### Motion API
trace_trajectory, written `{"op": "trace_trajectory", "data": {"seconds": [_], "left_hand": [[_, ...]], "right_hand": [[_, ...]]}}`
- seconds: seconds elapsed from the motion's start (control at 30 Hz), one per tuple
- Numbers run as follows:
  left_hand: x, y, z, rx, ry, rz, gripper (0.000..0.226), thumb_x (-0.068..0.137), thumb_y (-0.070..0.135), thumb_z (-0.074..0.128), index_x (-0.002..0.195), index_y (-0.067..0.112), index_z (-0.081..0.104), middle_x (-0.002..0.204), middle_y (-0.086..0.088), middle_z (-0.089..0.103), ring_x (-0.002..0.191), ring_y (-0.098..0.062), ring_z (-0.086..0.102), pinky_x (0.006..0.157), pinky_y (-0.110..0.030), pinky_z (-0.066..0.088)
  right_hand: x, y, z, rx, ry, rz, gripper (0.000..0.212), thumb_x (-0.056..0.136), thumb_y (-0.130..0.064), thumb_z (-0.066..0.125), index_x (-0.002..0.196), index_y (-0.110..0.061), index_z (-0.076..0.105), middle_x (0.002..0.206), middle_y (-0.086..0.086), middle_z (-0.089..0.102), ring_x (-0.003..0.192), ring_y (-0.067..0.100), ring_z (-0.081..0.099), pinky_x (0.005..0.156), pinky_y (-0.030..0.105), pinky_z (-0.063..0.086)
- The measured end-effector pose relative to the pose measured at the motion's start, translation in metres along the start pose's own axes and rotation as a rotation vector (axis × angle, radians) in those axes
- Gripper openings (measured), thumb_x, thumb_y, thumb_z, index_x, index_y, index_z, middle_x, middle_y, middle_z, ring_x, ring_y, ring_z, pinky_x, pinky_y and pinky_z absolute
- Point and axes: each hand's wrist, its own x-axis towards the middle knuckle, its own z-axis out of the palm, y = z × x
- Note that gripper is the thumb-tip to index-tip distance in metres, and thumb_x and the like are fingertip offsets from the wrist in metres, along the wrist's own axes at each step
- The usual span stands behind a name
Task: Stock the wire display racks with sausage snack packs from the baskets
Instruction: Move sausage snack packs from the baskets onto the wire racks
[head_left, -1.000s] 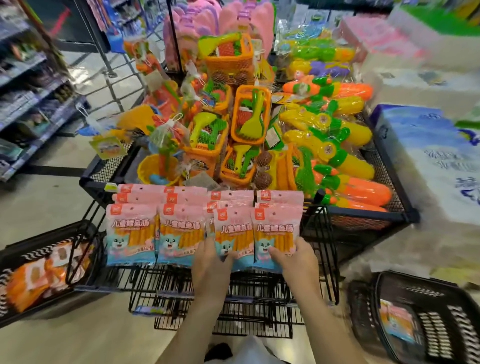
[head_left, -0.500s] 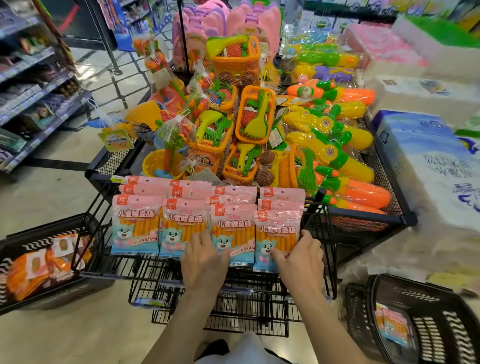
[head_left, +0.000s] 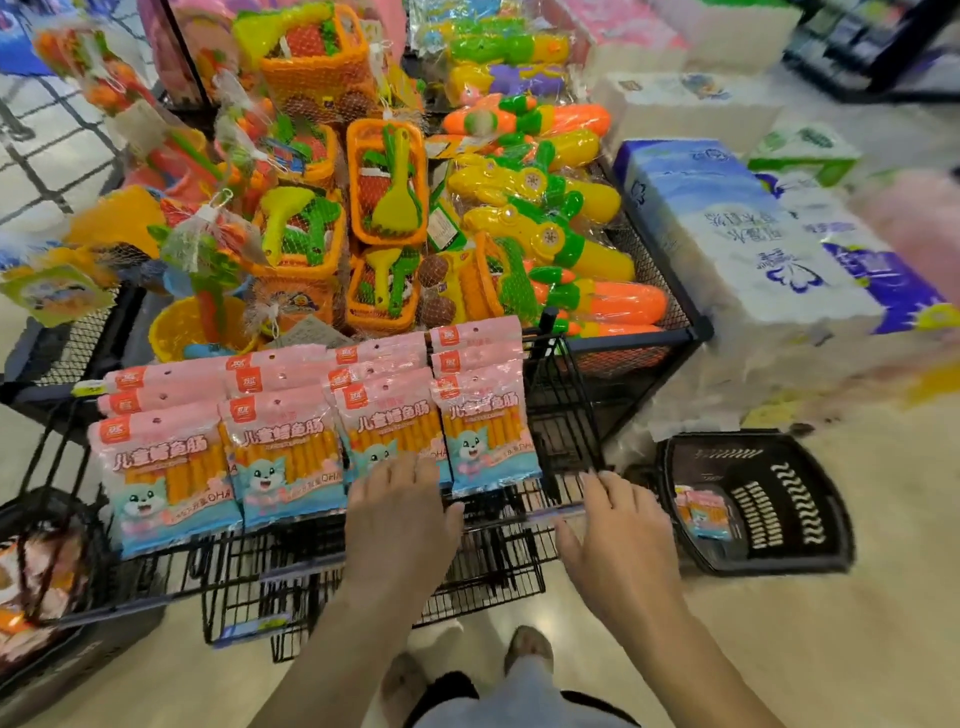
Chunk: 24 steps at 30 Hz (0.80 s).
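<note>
Both hands are open and hold nothing: the left hand (head_left: 400, 519) lies flat, its straight fingertips on the lower edge of a front sausage snack pack, while the right hand (head_left: 621, 540) is spread wide at the front right corner of the wire display rack (head_left: 566, 415). Whether its fingertips touch the wire cannot be told.

At the far left, a black basket (head_left: 67, 665) sits on the floor beside the rack's left edge, with orange-printed packets in it, blurred. The sausage snack packs (head_left: 283, 452), pink and blue with a cartoon cat, stand in four columns across the rack's top tier, several deep, running from its left edge to just short of its right edge. The left hand meets the third column from the left. The fourth column stands just beside the rack's right-hand wire wall.

Behind the rack's back edge, a black mesh bin (head_left: 639, 358) is heaped with netted beach toys (head_left: 387, 182) and yellow-and-orange water guns (head_left: 550, 239). To the right, a second black basket (head_left: 795, 514) rests on the floor near the right hand, a few of the same packs (head_left: 702, 512) lying at its left end. Wrapped tissue bundles (head_left: 727, 249) are stacked beyond it.
</note>
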Motion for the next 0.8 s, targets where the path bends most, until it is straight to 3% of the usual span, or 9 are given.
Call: {"op": "trace_trajectory", "data": {"seconds": [0.07,0.17,0.3,0.37,0.43,0.5,0.57,0.63,0.8], "left_hand": [[0.001,0.018,0.005,0.043,-0.026,0.062,0.065,0.096,0.055,0.059,0.148,0.017,0.048,0.150,-0.004,0.051,0.140,-0.029,0.045,0.117,-0.047,0.035],[0.005,0.051,0.023,0.118,-0.014,0.178,0.058,0.078,0.047,0.082,0.120,0.009,0.069,0.115,-0.013,0.071,0.109,-0.038,0.065,0.097,-0.051,0.053],[0.003,0.111,0.025,0.162,-0.013,0.268,0.046,0.081,0.047,0.059,0.106,0.011,0.073,0.105,-0.011,0.073,0.096,-0.035,0.068,0.086,-0.048,0.056],[-0.001,0.144,0.026,0.152,-0.004,0.310,0.041,0.078,0.043,0.069,0.103,0.011,0.074,0.101,-0.009,0.073,0.091,-0.034,0.070,0.080,-0.047,0.057],[-0.003,0.181,0.029,0.165,-0.036,0.318,0.048,0.066,0.042,0.088,0.102,0.013,0.075,0.100,-0.006,0.074,0.088,-0.031,0.071,0.075,-0.045,0.058],[-0.006,0.219,0.030,0.204,-0.062,0.323,0.055,0.065,0.049,0.089,0.108,0.017,0.073,0.107,-0.001,0.073,0.095,-0.027,0.071,0.078,-0.043,0.058],[-0.010,0.255,0.033,0.167,-0.109,0.317,0.056,0.087,0.055,0.070,0.132,0.023,0.060,0.134,0.003,0.062,0.124,-0.023,0.059,0.101,-0.042,0.048],[-0.010,0.284,0.042,0.150,-0.108,0.350,0.055,0.100,0.054,0.049,0.147,0.027,0.044,0.151,0.006,0.047,0.140,-0.021,0.043,0.113,-0.038,0.035],[0.002,0.344,0.057,0.148,-0.165,0.385,0.057,0.102,0.055,0.042,0.152,0.028,0.036,0.157,0.007,0.040,0.144,-0.019,0.037,0.117,-0.037,0.030]], "right_hand": [[-0.015,0.018,0.003,-0.008,-0.012,0.053,0.056,0.090,-0.047,0.066,0.137,-0.017,0.059,0.139,0.007,0.061,0.127,0.032,0.055,0.103,0.047,0.050],[-0.034,0.050,0.004,-0.016,-0.043,0.131,0.064,0.091,-0.053,0.064,0.145,-0.022,0.053,0.143,0.003,0.058,0.129,0.028,0.054,0.106,0.043,0.048],[-0.045,0.098,0.000,0.036,-0.018,0.210,0.061,0.086,-0.052,0.072,0.137,-0.020,0.062,0.138,0.005,0.062,0.121,0.030,0.060,0.100,0.046,0.051],[-0.045,0.128,-0.003,0.061,-0.042,0.246,0.060,0.091,-0.053,0.065,0.141,-0.021,0.058,0.143,0.003,0.058,0.128,0.029,0.054,0.108,0.046,0.045],[-0.044,0.166,-0.005,0.069,-0.010,0.281,0.062,0.080,-0.049,0.079,0.131,-0.016,0.066,0.130,0.007,0.065,0.115,0.032,0.063,0.096,0.049,0.053],[-0.041,0.206,-0.002,0.083,0.038,0.311,0.063,0.062,-0.038,0.092,0.114,-0.010,0.072,0.109,0.012,0.071,0.093,0.036,0.068,0.077,0.048,0.059],[-0.039,0.242,-0.001,0.104,0.098,0.335,0.058,0.059,-0.030,0.093,0.108,-0.006,0.072,0.101,0.017,0.071,0.085,0.039,0.067,0.071,0.048,0.059],[-0.037,0.275,-0.004,0.102,0.125,0.369,0.054,0.065,-0.029,0.088,0.109,-0.003,0.071,0.100,0.019,0.071,0.084,0.040,0.065,0.070,0.048,0.058],[-0.023,0.341,-0.016,0.125,0.097,0.448,0.052,0.078,-0.036,0.078,0.118,-0.004,0.068,0.114,0.018,0.069,0.096,0.040,0.064,0.078,0.048,0.058]]}}
